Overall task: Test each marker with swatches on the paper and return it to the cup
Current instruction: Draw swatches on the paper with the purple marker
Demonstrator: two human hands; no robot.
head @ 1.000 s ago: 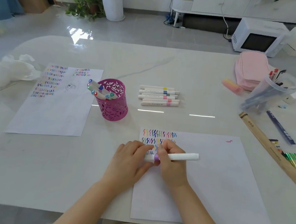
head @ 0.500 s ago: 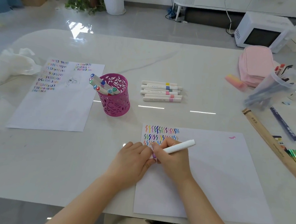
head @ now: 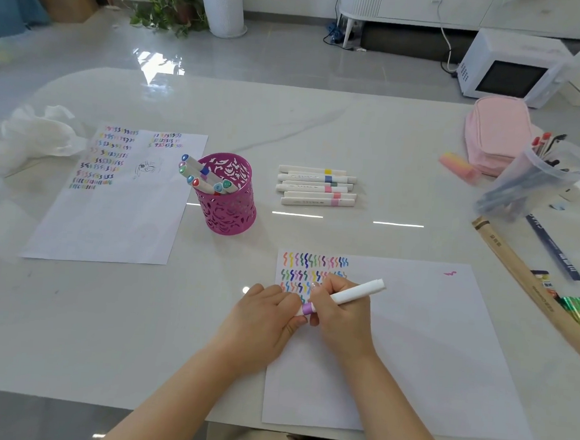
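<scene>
Right hand (head: pixel 340 321): fingers (head: pixel 325 286) wrapped round a white-barrelled marker with a lilac band (head: pixel 352 293), held slanted, lower centre of frame, barrel end pointing upper right.
Left hand (head: pixel 264 316): fingers pinched on the marker's lower end at the band; whether the cap is on or coming off cannot be told.
White paper sheet with rows of coloured squiggle swatches (head: pixel 410 348): flat on the pale glossy bench (head: pixel 102 327), beneath both hands.
Magenta perforated metal cup (head: pixel 229 203): centre left, well apart, holding tested markers.
Six white markers (head: pixel 316 186): centre, lying side by side.
Risk, judged: the left hand rests on the swatches; wet ink could smear. An unpinned sheet may slide.
</scene>
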